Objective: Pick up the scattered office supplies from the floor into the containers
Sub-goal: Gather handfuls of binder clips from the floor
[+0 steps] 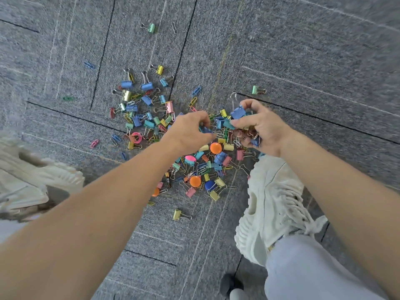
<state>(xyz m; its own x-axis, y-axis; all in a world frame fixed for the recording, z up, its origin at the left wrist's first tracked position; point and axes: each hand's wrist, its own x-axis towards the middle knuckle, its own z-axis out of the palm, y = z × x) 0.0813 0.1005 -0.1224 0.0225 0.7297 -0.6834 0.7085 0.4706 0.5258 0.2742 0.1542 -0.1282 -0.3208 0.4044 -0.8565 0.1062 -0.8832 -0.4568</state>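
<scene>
**Hands over the scattered supplies.** The left hand [190, 135] hid the middle of the clip pile [220, 158]. Its curled fingertips pinched a blue piece [204, 129] too covered to identify. The right hand [262, 126], just beside it at 3 o'clock, gripped a handful of clips [249, 135], with a blue binder clip [238, 112] uppermost. The pile lay on grey carpet [303, 50]. The left shoe [32, 180] was blurred and cut off at 9 o'clock. The right shoe [272, 202] stood at 5 o'clock, at the pile's edge. A stray green clip [152, 28] lay at 12 o'clock.
</scene>
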